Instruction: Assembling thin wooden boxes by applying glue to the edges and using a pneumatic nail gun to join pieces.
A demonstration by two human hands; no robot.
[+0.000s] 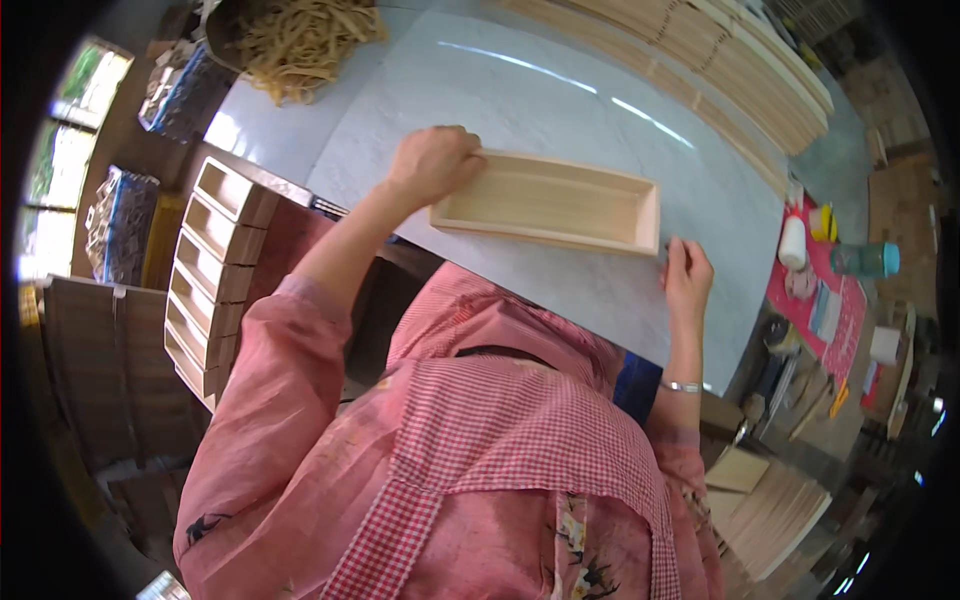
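Note:
A long, shallow wooden box (pixel 548 238) with an open top lies slantwise near the front edge of the pale, marbled tabletop. Its inside is bare pale wood. My left hand (pixel 433 165) grips its far left corner, fingers curled over the end wall and partly hidden from me. Just off the box's right end is my right hand (pixel 688 278), thumb and fingers drawn together in a pinch. Whatever may be between those fingertips is too small to make out.
Stacked wooden boxes (pixel 205 265) stand at the left, below table height. Curled wood strips (pixel 300 45) fill a container at the far left. Long wooden boards (pixel 690 50) lie along the table's far side. A bottle (pixel 865 260) and a pink cloth (pixel 845 320) are at the right.

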